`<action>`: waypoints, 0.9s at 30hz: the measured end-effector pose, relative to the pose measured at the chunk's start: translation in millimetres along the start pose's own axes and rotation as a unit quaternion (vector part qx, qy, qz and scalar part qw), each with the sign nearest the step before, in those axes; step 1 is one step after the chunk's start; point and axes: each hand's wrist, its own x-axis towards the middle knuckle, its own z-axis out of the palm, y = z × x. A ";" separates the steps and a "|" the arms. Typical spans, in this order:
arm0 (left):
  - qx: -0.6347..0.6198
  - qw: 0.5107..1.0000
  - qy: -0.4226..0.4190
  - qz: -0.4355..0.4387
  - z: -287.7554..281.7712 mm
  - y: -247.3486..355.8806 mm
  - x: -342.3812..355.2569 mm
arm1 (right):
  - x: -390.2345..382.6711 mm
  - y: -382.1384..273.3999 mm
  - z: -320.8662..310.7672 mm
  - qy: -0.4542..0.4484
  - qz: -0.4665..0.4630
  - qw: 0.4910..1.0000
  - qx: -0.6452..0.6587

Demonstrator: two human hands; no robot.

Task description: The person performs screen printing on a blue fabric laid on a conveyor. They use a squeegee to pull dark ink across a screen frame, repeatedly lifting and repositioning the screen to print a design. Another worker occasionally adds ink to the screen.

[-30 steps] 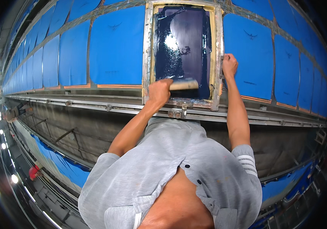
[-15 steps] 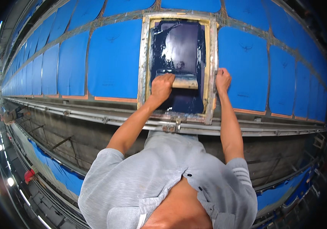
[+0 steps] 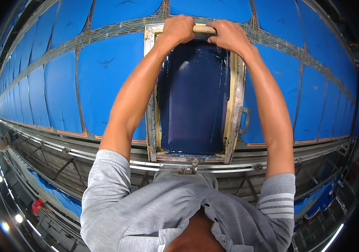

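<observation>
Gripping together: left hand [image 3: 178, 30] and right hand [image 3: 228, 35] were both wrapped around one pale-handled squeegee [image 3: 204, 29]!
It lay between them, neither hand nearer, at the far edge of the frame [image 3: 237, 113]; its long axis pointed left to right, parallel to that edge, both ends hidden by the hands.

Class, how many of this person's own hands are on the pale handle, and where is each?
2: the left hand on the left end of the pale handle, the right hand on its right end. Both show clearly.
</observation>
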 end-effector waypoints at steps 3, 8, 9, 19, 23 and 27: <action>0.016 1.000 0.013 0.011 8.0 -2.3 9.2 | 27.2 22.1 28.0 -0.048 0.037 0.997 -0.051; 0.023 0.999 0.028 0.014 32.0 12.8 -57.5 | -32.0 -17.9 48.0 -0.037 0.036 0.998 -0.023; 0.020 0.999 0.025 0.012 38.7 17.1 -79.6 | -51.4 -29.3 52.5 -0.036 0.036 0.999 -0.009; -0.102 0.995 -0.006 -0.013 92.4 111.8 -341.4 | -294.7 -151.9 96.3 -0.058 -0.018 0.997 0.044; -0.115 0.993 -0.013 -0.004 101.1 124.4 -379.5 | -337.0 -170.8 109.4 -0.047 0.002 0.997 0.067; -0.067 0.995 -0.072 0.013 70.6 110.1 -333.7 | -297.6 -150.5 95.0 -0.067 0.018 0.995 0.077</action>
